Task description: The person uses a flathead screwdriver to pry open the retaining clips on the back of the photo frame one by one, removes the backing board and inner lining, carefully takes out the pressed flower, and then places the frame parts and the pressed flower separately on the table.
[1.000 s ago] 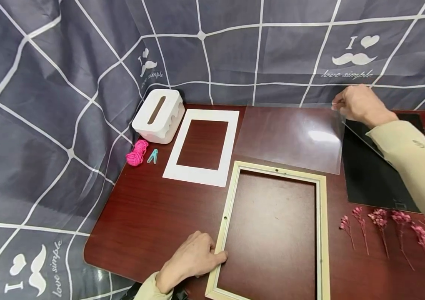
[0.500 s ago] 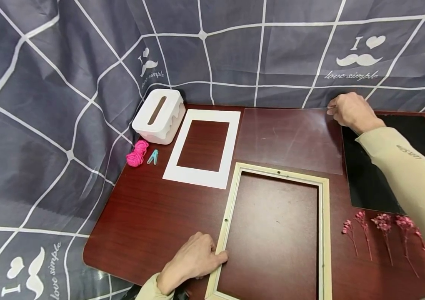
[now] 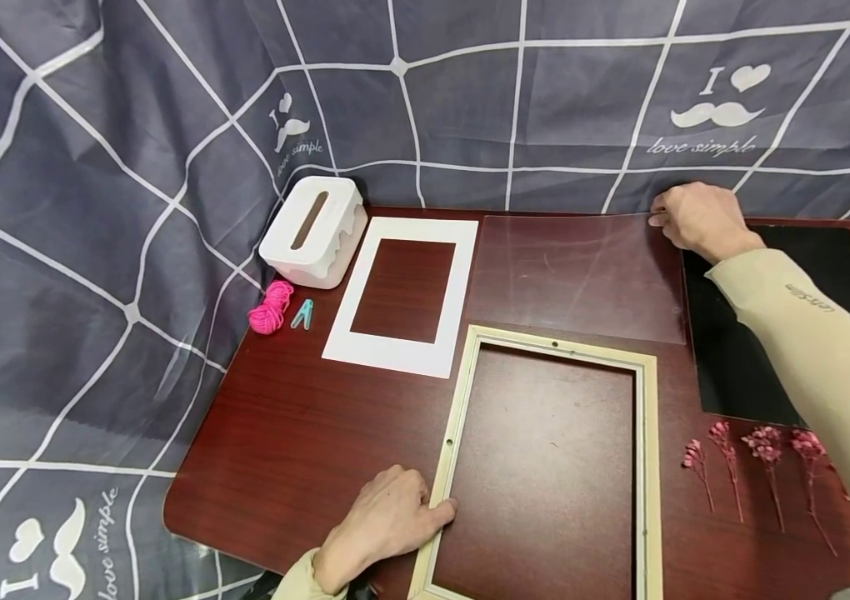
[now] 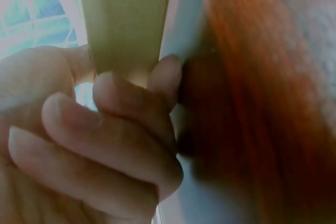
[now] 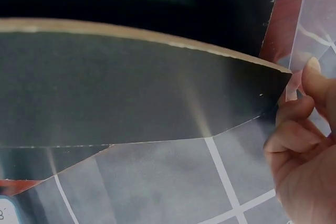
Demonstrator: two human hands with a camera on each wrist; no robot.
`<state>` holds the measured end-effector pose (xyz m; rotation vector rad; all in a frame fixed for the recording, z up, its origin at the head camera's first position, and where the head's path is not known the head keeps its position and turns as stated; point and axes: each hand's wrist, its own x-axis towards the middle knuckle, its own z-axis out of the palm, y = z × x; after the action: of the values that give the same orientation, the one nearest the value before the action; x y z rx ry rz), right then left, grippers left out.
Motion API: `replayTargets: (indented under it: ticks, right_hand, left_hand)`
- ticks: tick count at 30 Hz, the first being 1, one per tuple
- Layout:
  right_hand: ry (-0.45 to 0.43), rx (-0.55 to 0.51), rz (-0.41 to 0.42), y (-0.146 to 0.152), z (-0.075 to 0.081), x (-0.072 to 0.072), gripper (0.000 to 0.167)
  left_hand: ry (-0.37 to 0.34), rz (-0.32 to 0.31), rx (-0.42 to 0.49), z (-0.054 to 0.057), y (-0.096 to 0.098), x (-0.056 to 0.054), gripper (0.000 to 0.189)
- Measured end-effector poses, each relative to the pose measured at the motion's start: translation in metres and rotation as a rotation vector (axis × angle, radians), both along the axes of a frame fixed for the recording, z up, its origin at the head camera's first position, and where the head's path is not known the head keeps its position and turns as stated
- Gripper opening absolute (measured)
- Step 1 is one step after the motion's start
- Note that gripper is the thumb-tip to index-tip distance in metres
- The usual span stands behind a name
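Note:
My left hand [image 3: 395,518] grips the left side of a pale wooden picture frame [image 3: 647,433], near its lower corner. In the left wrist view, the frame's side [image 4: 126,19] runs between the thumb and the curled fingers. Behind the frame lies a clear plastic sheet [image 3: 575,275], its back edge along the table's rear. With thumb and fingertips my right hand [image 3: 702,218] pinches that sheet's back right corner; the right wrist view shows the sheet [image 5: 317,19] at the fingertips. Beside it is a black backing board [image 3: 732,350], partly hidden by the right sleeve.
A white mat with a cut-out window [image 3: 395,354] lies left of the sheet. Farther left are a white tissue box [image 3: 312,233], pink yarn [image 3: 271,308] and a small blue clip [image 3: 302,314]. Dried pink flowers [image 3: 762,444] lie at the right. A grey curtain [image 3: 462,108] hangs behind.
My right hand has come down and slightly left, and the sheet's raised right side now lies lower, near the table. The left hand stays on the frame.

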<state>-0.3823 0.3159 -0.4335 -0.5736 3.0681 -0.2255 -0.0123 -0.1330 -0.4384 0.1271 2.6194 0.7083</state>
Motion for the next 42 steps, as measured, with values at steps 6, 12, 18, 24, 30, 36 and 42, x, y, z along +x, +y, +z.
replayTargets:
  ticks: [6, 12, 18, 24, 30, 36, 42]
  right_hand:
    - [-0.007, 0.005, -0.014, 0.001, -0.001, 0.003, 0.021]
    - [0.03, -0.061, -0.082, -0.003, 0.004, 0.014, 0.022]
    - [0.155, -0.268, -0.202, -0.004, 0.023, 0.04, 0.024]
    - [0.223, -0.391, -0.239, -0.001, 0.033, 0.077, 0.026]
    - [0.323, -0.482, -0.225, -0.004, 0.031, 0.129, 0.013]
    - [0.269, -0.597, -0.36, -0.016, 0.034, 0.186, 0.016]
    - [0.154, -0.621, -0.441, -0.023, 0.035, 0.226, 0.023]
  left_hand:
    - [0.026, -0.005, -0.037, 0.0, 0.0, 0.0, 0.057]
    - [0.052, -0.018, -0.061, -0.004, -0.001, 0.0, 0.055]
    - [0.089, -0.038, -0.049, -0.008, -0.001, -0.003, 0.054]
    - [0.102, -0.055, -0.04, -0.014, -0.003, -0.012, 0.054]
    - [0.019, -0.061, -0.018, -0.01, -0.003, -0.018, 0.054]
    - [-0.021, -0.063, -0.026, -0.008, -0.005, -0.021, 0.055]
    - [-0.016, -0.066, -0.001, -0.006, -0.007, -0.029, 0.064]
